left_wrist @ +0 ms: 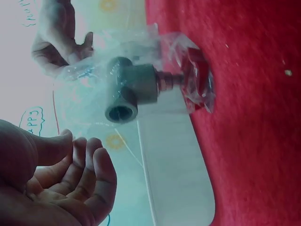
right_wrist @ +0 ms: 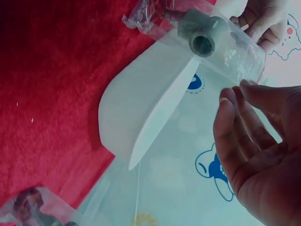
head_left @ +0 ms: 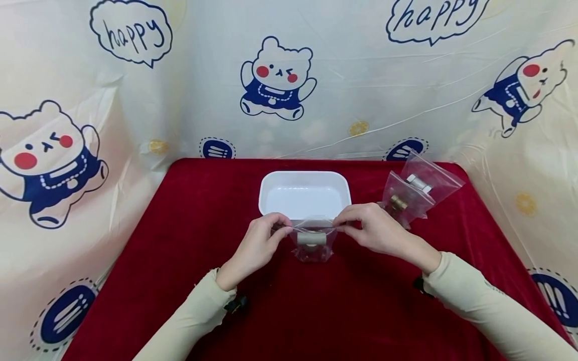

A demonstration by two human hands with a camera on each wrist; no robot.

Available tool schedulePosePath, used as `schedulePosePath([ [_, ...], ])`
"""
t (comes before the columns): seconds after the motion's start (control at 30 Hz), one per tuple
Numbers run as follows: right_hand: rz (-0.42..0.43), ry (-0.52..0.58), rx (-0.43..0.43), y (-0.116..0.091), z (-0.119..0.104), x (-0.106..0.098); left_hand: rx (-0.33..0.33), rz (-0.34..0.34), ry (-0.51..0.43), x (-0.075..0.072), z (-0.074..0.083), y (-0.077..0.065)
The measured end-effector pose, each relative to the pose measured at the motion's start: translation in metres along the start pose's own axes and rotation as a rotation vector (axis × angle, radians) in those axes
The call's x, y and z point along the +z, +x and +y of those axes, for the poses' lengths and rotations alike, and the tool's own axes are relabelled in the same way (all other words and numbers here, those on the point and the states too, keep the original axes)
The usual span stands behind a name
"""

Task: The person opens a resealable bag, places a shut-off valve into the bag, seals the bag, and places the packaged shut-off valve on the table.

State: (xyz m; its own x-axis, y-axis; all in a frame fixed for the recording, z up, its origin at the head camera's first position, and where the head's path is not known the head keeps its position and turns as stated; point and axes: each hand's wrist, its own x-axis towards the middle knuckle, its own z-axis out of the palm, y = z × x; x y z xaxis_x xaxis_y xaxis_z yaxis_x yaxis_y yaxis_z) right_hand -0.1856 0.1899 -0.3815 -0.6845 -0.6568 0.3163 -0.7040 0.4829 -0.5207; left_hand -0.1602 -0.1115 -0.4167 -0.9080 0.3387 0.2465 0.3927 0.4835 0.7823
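A clear zip bag (head_left: 312, 254) hangs upright between the two hands, its mouth at the top. Inside is a grey tee pipe fitting (left_wrist: 141, 84), its crossbar lying level near the mouth and its stem pointing down. A narrower piece (left_wrist: 165, 81) shows below the stem, toward the crumpled bag bottom. My left hand (head_left: 256, 241) pinches the bag's upper left corner between thumb and index finger. At the upper right corner, my right hand (head_left: 377, 228) pinches the bag the same way. The other fingers of both hands are bent.
Just beyond the bag stands a white rectangular tray (head_left: 304, 198) on the red cloth-covered table (head_left: 203, 200). Two more clear bags lie at the right: one holds a brass-coloured fitting (head_left: 398, 202), the other a silvery fitting (head_left: 419, 183). A printed curtain (head_left: 338, 100) surrounds the table.
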Motion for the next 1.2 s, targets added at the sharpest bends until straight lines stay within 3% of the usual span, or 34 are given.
schedulePosePath([
  [0.17,0.078,0.027,0.043,0.0,0.0,0.007,0.035,0.011,0.097,0.0,0.0,0.003],
  [0.3,0.096,0.042,0.111,-0.002,0.001,0.008,0.039,0.006,0.122,0.0,0.004,0.004],
  [0.8,0.034,-0.011,0.15,0.001,0.004,0.005,0.032,-0.034,0.173,-0.001,0.008,0.002],
  [0.93,0.001,-0.059,0.124,0.012,-0.009,0.006,0.047,-0.025,0.178,-0.002,0.006,0.001],
  [1.2,-0.033,-0.226,-0.047,0.052,-0.036,0.036,0.033,0.007,0.164,0.001,0.007,0.002],
])
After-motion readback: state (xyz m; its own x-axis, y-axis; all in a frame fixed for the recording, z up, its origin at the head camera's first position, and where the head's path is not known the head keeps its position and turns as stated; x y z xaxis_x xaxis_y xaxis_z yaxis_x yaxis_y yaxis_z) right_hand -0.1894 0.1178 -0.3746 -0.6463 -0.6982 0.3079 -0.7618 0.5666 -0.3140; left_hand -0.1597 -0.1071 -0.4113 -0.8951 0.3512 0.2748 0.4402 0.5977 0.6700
